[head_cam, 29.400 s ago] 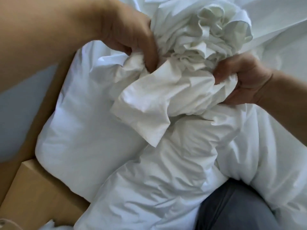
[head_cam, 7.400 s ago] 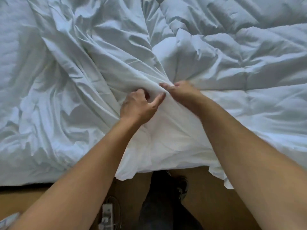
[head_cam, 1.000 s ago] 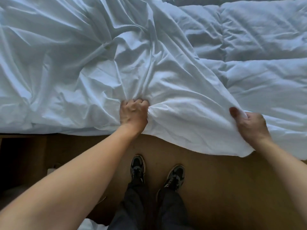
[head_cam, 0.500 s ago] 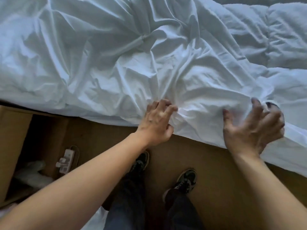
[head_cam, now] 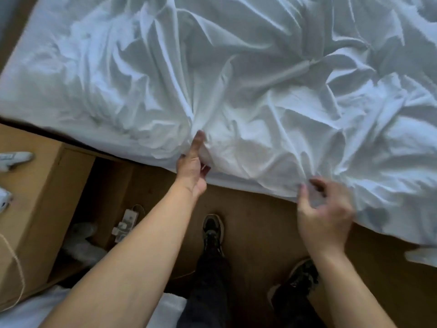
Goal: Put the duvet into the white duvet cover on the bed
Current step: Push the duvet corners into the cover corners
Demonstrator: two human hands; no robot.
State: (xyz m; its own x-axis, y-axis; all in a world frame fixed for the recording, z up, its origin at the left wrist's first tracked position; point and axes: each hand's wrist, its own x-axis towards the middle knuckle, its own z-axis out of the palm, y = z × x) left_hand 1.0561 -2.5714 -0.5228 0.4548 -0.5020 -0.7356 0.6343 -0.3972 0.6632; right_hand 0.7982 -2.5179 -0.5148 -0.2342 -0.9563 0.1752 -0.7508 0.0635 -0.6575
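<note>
The white duvet cover [head_cam: 236, 79] lies crumpled over the bed, and its near edge hangs over the bedside. My left hand [head_cam: 192, 166] is at that edge, forefinger straight up along a fold, with cloth caught between finger and thumb. Further right, my right hand [head_cam: 324, 209] hovers just below the hem, blurred, with loosely curled fingers that hold nothing. I cannot tell the duvet apart from the cover here.
A light wooden bedside cabinet [head_cam: 35, 185] stands at the left with a white shoe [head_cam: 14, 159] on it. A power strip [head_cam: 125, 223] and a grey cloth [head_cam: 80, 240] lie on the brown floor. My black shoes [head_cam: 212, 230] stand close to the bed.
I have shifted left along the bed. My left hand has turned and straightened its fingers on the hem. My right hand has come off the cover's edge.
</note>
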